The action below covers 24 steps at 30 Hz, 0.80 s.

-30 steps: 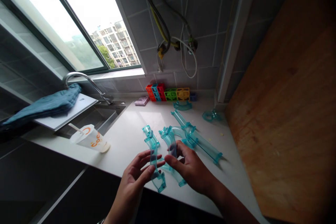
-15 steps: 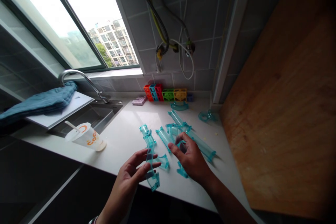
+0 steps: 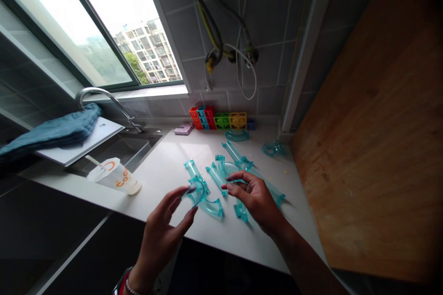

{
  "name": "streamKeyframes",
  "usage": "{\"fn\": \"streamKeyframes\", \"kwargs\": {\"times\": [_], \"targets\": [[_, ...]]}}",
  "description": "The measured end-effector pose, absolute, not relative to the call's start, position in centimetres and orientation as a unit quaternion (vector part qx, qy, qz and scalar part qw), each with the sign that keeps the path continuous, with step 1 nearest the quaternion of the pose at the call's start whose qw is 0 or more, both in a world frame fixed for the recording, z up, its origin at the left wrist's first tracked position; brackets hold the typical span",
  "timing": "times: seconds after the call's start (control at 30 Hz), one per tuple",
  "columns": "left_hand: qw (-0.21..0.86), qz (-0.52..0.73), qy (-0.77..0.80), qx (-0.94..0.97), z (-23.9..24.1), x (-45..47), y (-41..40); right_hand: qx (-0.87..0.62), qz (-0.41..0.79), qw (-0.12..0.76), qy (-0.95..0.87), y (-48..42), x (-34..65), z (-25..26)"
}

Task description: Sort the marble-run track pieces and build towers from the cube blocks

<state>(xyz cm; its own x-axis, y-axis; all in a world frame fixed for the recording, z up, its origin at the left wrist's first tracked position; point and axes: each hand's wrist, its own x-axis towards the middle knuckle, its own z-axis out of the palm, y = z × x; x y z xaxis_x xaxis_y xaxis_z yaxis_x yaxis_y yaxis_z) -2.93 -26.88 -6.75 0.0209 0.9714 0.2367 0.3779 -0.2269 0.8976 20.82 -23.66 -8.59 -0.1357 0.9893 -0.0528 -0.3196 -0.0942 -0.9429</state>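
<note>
Several clear teal toy track pieces lie scattered on a white counter. My left hand pinches a curved teal track piece between thumb and fingers, just above the counter. One end of that piece points toward another curved piece lying flat. My right hand hovers over the pile with thumb and fingers apart and curved; nothing is clearly gripped. A short teal piece lies under its palm.
A row of coloured toy blocks stands against the tiled wall. A paper cup with a straw lies on its side near the sink, by the tap. A wooden board rises on the right.
My left hand has turned its curved piece and moved it forward over the counter. My right hand let go of a track piece and moved forward over the pile.
</note>
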Motion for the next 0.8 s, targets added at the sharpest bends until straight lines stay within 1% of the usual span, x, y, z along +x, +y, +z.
{"fn": "streamKeyframes", "kwargs": {"times": [0.07, 0.1, 0.13, 0.2, 0.3, 0.4, 0.5, 0.6, 0.8], "targets": [[0.186, 0.438, 0.485, 0.734, -6.8, -3.4, -26.4, -0.378, 0.670, 0.522, -0.368, -23.6, 20.8, -8.5], [0.136, 0.420, 0.458, 0.771, -6.8, -3.5, -26.2, -0.375, 0.689, 0.517, -0.343, -23.6, 20.8, -8.4], [0.101, 0.403, 0.432, 0.800, -6.6, -3.5, -26.1, -0.378, 0.703, 0.508, -0.323, -23.5, 20.7, -8.4], [0.076, 0.373, 0.391, 0.838, -6.4, -3.2, -25.9, -0.388, 0.721, 0.485, -0.307, -23.5, 20.6, -8.4], [0.100, 0.368, 0.362, 0.850, -6.3, -2.7, -25.8, -0.383, 0.735, 0.445, -0.339, -23.5, 20.6, -8.4], [0.186, 0.401, 0.374, 0.815, -6.7, -2.5, -25.5, -0.358, 0.750, 0.413, -0.373, -23.6, 20.8, -8.5], [0.265, 0.412, 0.376, 0.787, -7.3, -2.5, -25.2, -0.346, 0.756, 0.408, -0.378, -23.7, 20.8, -8.6], [0.278, 0.398, 0.373, 0.791, -7.7, -2.3, -25.0, -0.350, 0.761, 0.398, -0.373, -23.7, 20.5, -8.9], [0.261, 0.378, 0.373, 0.806, -7.8, -1.7, -24.9, -0.356, 0.764, 0.393, -0.367, -23.6, 19.9, -9.4]]}}
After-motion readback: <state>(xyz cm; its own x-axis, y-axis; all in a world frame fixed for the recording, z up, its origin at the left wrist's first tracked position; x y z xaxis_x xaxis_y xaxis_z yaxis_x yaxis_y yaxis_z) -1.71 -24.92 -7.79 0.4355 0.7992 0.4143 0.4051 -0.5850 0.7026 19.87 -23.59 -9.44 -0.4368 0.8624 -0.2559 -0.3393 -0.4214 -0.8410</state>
